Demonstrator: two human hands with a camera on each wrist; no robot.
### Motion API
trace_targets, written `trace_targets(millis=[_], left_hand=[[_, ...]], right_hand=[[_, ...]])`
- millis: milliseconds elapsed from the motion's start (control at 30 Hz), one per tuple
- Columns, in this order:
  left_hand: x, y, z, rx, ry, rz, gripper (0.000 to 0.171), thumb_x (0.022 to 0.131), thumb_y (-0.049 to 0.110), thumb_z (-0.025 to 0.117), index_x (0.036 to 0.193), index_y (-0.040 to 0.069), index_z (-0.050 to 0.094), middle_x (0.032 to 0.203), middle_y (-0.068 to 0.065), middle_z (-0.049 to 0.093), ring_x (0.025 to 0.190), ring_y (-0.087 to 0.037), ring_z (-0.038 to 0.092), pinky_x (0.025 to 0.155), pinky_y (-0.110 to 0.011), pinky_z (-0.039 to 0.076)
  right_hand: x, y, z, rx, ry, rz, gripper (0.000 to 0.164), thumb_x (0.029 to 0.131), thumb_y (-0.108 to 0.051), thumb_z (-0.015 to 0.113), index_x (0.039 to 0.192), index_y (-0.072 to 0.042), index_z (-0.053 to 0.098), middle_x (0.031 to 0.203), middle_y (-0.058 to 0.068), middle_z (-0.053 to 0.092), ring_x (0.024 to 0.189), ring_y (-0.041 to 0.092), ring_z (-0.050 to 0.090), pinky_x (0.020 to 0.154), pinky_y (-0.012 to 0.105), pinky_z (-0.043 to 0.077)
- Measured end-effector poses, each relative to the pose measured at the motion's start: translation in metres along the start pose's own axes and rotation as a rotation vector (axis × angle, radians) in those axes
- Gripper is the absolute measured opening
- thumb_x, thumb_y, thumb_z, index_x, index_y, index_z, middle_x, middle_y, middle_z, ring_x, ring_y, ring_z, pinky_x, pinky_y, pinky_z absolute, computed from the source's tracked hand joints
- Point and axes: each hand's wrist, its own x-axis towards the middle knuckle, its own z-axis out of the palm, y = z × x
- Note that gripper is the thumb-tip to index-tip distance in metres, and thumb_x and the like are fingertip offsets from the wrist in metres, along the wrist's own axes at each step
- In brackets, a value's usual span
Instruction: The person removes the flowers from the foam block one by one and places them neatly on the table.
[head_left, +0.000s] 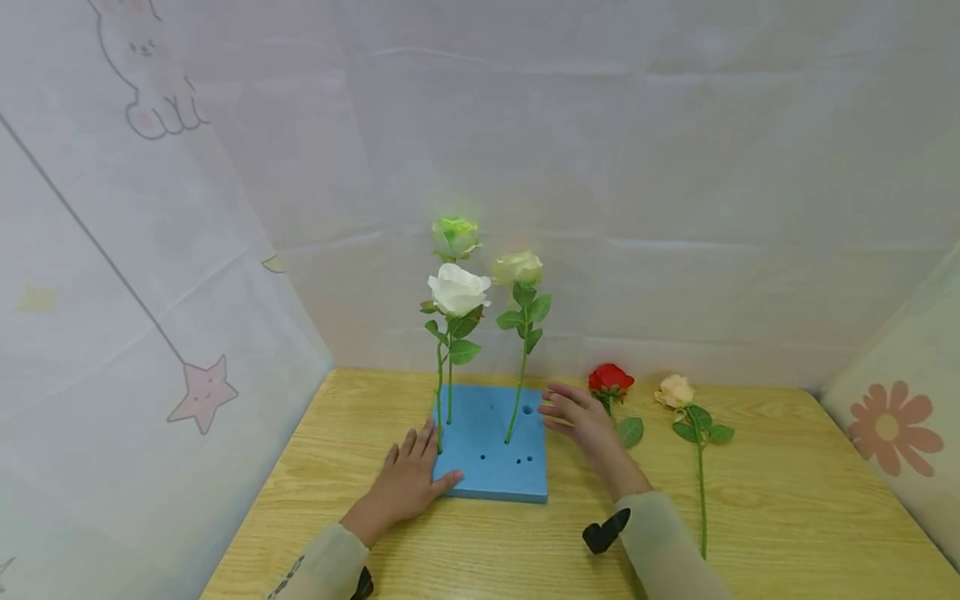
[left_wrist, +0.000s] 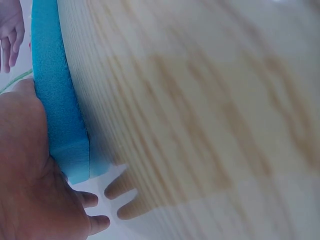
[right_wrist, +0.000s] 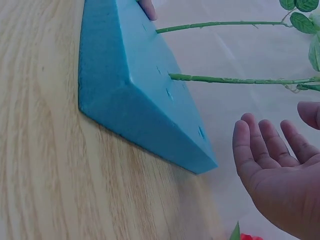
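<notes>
A blue foam block [head_left: 491,479] lies on the table with three flowers standing in it: a white rose [head_left: 459,290], a green rose [head_left: 455,237] behind it and a pale yellow-green rose [head_left: 517,268] further right. My left hand [head_left: 405,485] rests against the block's left side, its thumb over the top near the front corner and its fingers fairly straight along the edge. Beside the block's right edge, my right hand [head_left: 581,421] hovers with loosely bent fingers. The right wrist view shows that hand [right_wrist: 280,170] empty, apart from the stems.
Right of the block lie a red rose [head_left: 611,380], partly behind my right arm, and a peach rose [head_left: 675,391] with a long stem. Several holes show in the block's top. A pale cloth backdrop [head_left: 712,167] rises behind the wooden table [head_left: 795,500].
</notes>
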Motion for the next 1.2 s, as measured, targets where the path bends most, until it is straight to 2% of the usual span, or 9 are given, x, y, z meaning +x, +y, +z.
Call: trace_targets(millis=[233,433,667,967,1200], left_hand=[[0.001,-0.001,0.001,-0.015,-0.010,-0.004,0.099,0.096,0.076,0.036,0.163,0.006,0.014,0.170,-0.011,0.007,0.153,-0.044,0.013,0.117,-0.068,0.017],[0.002,-0.004,0.005,-0.006,-0.007,-0.012,0.099,0.096,0.077,0.035,0.164,0.008,0.012,0.170,-0.010,0.005,0.154,-0.043,0.013,0.118,-0.067,0.017],[0.003,-0.005,0.006,0.003,-0.003,-0.009,0.100,0.096,0.078,0.034,0.164,0.007,0.013,0.170,-0.010,0.004,0.154,-0.043,0.013,0.117,-0.068,0.017],[0.002,-0.005,0.005,-0.010,-0.002,-0.002,0.100,0.096,0.078,0.034,0.163,0.007,0.014,0.171,-0.010,0.003,0.154,-0.043,0.013,0.117,-0.068,0.017],[0.002,-0.005,0.006,-0.003,0.012,0.008,0.100,0.096,0.078,0.034,0.163,0.006,0.015,0.170,-0.011,0.006,0.153,-0.044,0.015,0.116,-0.068,0.019]], right_hand=[[0.010,0.003,0.010,0.016,-0.006,0.045,0.045,0.105,-0.022,0.059,0.145,-0.004,0.051,0.152,0.027,0.043,0.135,0.044,0.050,0.111,0.053,0.041],[0.014,0.005,0.017,0.025,0.012,0.054,0.044,0.105,-0.022,0.059,0.145,-0.006,0.051,0.150,0.026,0.046,0.133,0.045,0.051,0.110,0.054,0.042],[0.023,0.009,0.020,0.058,0.016,0.064,0.047,0.104,-0.024,0.061,0.146,-0.005,0.052,0.143,0.021,0.055,0.133,0.045,0.051,0.108,0.053,0.044],[0.026,0.008,0.030,0.082,0.009,0.083,0.043,0.104,-0.021,0.061,0.144,-0.007,0.054,0.139,0.017,0.057,0.128,0.039,0.057,0.109,0.054,0.043],[0.028,0.007,0.037,0.095,-0.036,0.074,0.052,0.104,-0.020,0.060,0.151,-0.001,0.044,0.148,0.026,0.048,0.133,0.042,0.053,0.112,0.056,0.039]])
